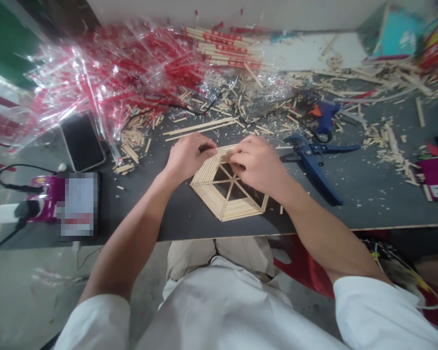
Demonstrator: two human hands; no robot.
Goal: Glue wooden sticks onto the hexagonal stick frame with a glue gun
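1. In the head view, the only one, a six-sided frame of thin wooden sticks (204,197) lies flat on the dark counter (138,209), near its front edge and in front of the person's lap. Spokes meet at its middle, and stacked sticks step inward along several sides.
2. The frame spreads from both hands toward the person's body. It has no clear long axis; the sticks of its far side run left to right, between the hands.
3. The left hand (187,156) is at the far-left corner, and the right hand (257,159) reaches over the far-right part, hiding some of it. Both are about equally near the far side.
4. The left grip has thumb and finger drawn close at the corner; I cannot tell whether they pinch a stick. The right grip is bent down onto the far side, its fingertips partly hidden, so its hold cannot be told.
5. Two long loose sticks (200,128) lie just beyond the left hand; a blue cutter (319,170) lies right of the right hand, a glue gun (325,117) behind it.
6. As for containers, clear and red plastic wrappers (113,78) heap at the back left, beside red-marked packets of sticks (228,48). A blue-green box (397,36) stands back right; its contents cannot be made out.
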